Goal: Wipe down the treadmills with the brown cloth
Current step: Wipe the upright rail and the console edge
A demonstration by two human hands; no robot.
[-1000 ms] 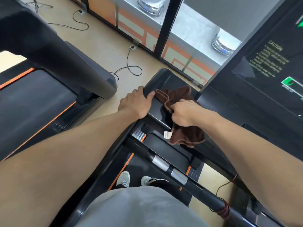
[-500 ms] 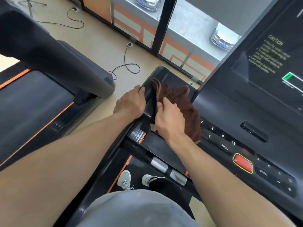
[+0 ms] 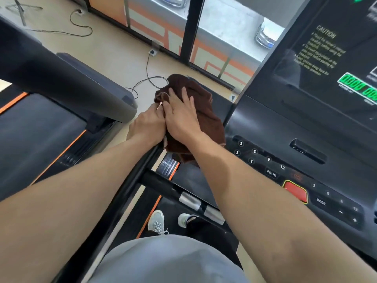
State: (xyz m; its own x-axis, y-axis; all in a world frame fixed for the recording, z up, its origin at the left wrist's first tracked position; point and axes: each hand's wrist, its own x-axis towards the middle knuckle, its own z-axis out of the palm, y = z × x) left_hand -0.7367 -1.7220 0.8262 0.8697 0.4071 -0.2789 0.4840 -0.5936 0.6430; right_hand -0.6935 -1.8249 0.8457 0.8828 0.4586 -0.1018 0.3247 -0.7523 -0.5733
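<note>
Treadmills number two: one smooth black treadmill [image 3: 285,127] with round buttons and one red button [image 3: 295,194], and another treadmill [image 3: 40,127] on the left with a dark belt and orange stripes. One brown cloth [image 3: 206,111], soft and fuzzy, lies bunched on the console's left arm. Both hands are on it. The right hand [image 3: 181,117] presses flat with straight fingers. The left hand [image 3: 149,125] pinches the cloth's edge. Two grey shoes [image 3: 157,221] stand below.
</note>
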